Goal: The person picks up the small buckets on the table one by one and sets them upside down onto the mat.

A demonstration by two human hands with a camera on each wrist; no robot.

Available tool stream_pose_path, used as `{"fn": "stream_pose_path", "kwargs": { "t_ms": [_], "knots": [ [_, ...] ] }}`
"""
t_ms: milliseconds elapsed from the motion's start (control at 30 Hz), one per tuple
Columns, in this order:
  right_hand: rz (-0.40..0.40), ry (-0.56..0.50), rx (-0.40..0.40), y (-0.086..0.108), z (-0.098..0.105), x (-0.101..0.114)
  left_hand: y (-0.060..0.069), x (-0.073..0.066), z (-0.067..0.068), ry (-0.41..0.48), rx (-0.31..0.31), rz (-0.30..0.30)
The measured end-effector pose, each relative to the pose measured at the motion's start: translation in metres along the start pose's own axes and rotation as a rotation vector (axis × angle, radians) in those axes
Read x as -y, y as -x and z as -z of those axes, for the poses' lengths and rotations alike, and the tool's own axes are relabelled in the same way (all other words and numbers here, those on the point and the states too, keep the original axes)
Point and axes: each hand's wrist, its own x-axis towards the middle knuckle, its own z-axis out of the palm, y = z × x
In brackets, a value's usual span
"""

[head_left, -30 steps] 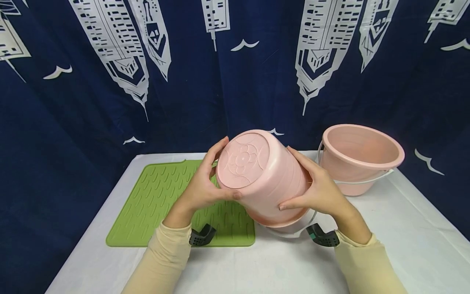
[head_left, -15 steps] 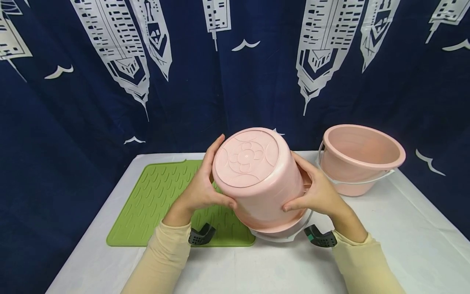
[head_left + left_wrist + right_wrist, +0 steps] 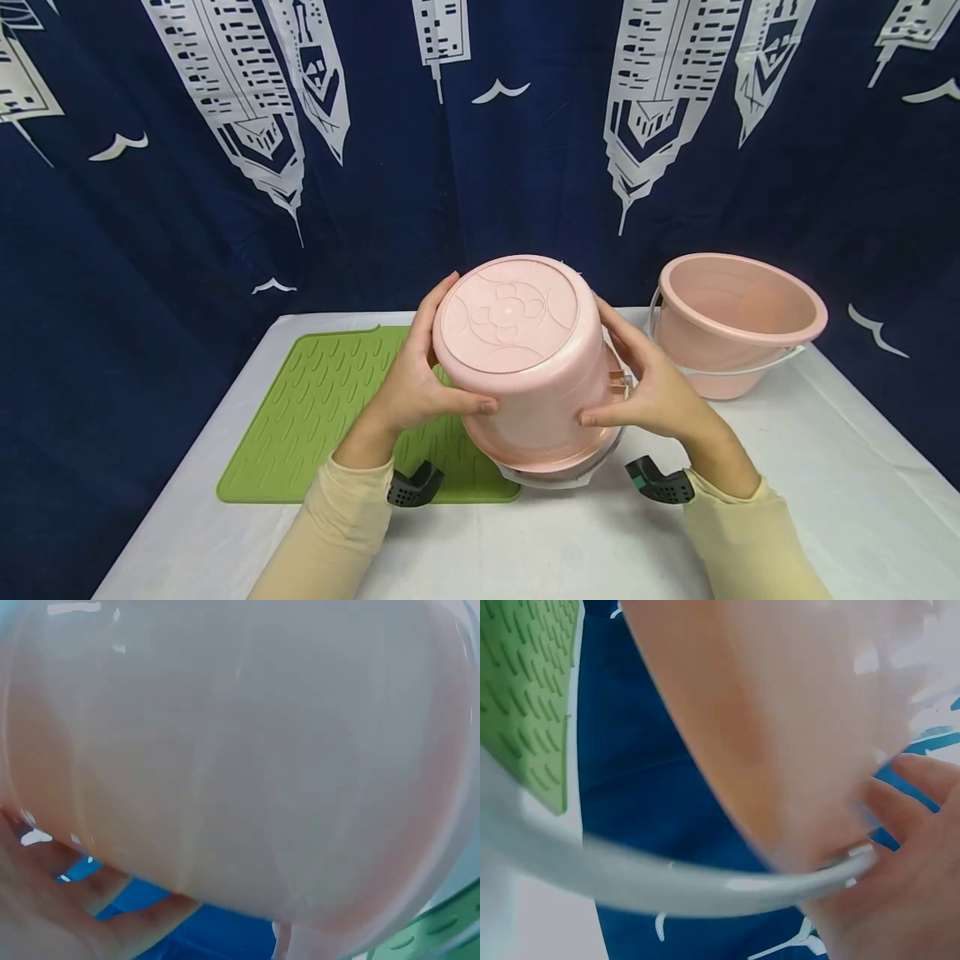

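Note:
Both hands hold a pink bucket point(image 3: 540, 408) bottom-up and slightly tilted, its flower-embossed base facing the head camera. My left hand point(image 3: 420, 379) grips its left side near the base, thumb in front and fingers behind. On the opposite side, my right hand point(image 3: 652, 387) grips the wall near a handle joint, thumb also in front. The bucket's rim points down, and its inside is hidden. In the right wrist view, the white handle point(image 3: 705, 889) curves below the bucket wall point(image 3: 780, 712). Bucket wall point(image 3: 240, 750) fills most of the left wrist view.
A second pink bucket point(image 3: 742, 325) with a white handle stands upright at the back right of the white-covered table point(image 3: 810, 475). A green ribbed mat point(image 3: 315, 408) lies at the left, partly behind the held bucket. A dark blue patterned curtain point(image 3: 525, 167) hangs behind.
The held bucket has turned between my hands. Its base now faces more upward, and its rim has swung down and to the left. Both hands stay in nearly the same places.

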Motion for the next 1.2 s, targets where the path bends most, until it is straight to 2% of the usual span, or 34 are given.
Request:
{"fn": "stream_pose_path", "kwargs": {
  "t_ms": [133,233,400,567,733,967,1200],
  "knots": [
    [0.072,-0.055,-0.032,-0.002,-0.002,0.008,0.001,-0.004,-0.003,-0.069,-0.022,0.037],
    [0.084,-0.086,-0.048,-0.004,-0.008,0.015,0.002,-0.007,-0.006,-0.108,-0.026,0.063],
    [0.074,-0.038,-0.072,-0.005,-0.02,0.022,0.003,-0.012,-0.011,-0.149,-0.026,0.088],
    [0.065,0.013,-0.141,-0.006,-0.028,0.024,0.005,-0.013,-0.013,-0.193,-0.016,0.118],
    [0.094,-0.012,-0.188,-0.008,-0.033,0.027,0.005,-0.013,-0.014,-0.168,-0.023,0.095],
    [0.117,-0.06,-0.203,-0.009,-0.036,0.024,0.004,-0.014,-0.012,-0.102,-0.025,0.074],
    [0.106,-0.089,-0.177,-0.008,-0.039,0.02,0.004,-0.018,-0.01,-0.136,-0.059,0.077]
  ]
}}
